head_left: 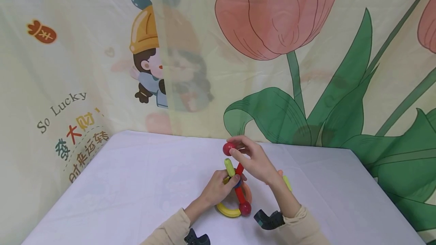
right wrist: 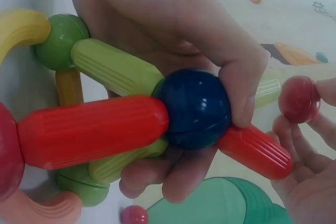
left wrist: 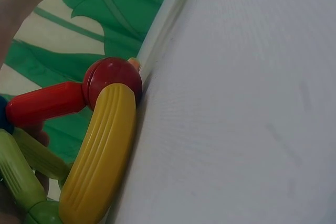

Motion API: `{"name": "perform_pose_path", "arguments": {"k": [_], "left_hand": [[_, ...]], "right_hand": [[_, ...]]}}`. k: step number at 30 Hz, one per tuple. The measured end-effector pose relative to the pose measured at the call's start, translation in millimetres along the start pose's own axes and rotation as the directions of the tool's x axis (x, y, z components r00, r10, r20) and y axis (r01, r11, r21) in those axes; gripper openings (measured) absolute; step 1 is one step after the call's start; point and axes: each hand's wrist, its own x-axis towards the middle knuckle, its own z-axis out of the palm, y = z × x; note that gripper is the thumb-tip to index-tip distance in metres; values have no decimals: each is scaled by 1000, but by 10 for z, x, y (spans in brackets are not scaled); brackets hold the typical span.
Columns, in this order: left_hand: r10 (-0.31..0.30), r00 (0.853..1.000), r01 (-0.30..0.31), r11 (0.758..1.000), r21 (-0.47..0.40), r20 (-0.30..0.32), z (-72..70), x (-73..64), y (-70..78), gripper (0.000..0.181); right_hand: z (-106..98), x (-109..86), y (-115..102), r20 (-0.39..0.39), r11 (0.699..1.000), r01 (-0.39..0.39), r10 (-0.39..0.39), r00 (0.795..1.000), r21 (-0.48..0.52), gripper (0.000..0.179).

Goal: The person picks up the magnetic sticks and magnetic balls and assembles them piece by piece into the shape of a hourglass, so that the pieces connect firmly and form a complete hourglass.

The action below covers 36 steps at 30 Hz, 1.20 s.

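Observation:
My left hand [head_left: 218,188] grips the blue ball [right wrist: 194,108] at the top of a ball-and-rod magnetic building model. Red rods [right wrist: 94,132] and light green rods [right wrist: 118,66] stick out from that ball. Lower down, a curved yellow rod [left wrist: 102,156], a red ball [left wrist: 113,80], green balls [right wrist: 62,42] and a curved orange rod [right wrist: 47,208] form the base on the table. My right hand [head_left: 252,158] pinches a loose red ball [head_left: 229,149] between thumb and fingers. It is just above the tip of an upright light green rod [head_left: 229,166], with a small gap in the head view.
The white-covered table [head_left: 136,192] reaches back to a printed cloth backdrop [head_left: 190,48]. A light green piece [head_left: 287,182] and an orange piece [head_left: 280,172] lie behind my right forearm, partly hidden. Another red ball [right wrist: 135,215] shows low in the right wrist view.

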Motion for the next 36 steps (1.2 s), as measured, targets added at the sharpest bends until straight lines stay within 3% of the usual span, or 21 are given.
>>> {"name": "perform_pose_path", "arguments": {"k": [12,24,36], "left_hand": [[15,1000,-14,999,39,-22,9,4,6,26],[25,999,-24,999,46,-22,17,9,13,25],[19,1000,-18,999,44,-21,17,2,21,26]], "right_hand": [[51,-21,26,49,993,102,-99,994,-64,30],[56,-23,38,73,990,128,-123,990,-64,30],[70,3,45,96,993,98,-92,991,-61,31]]}}
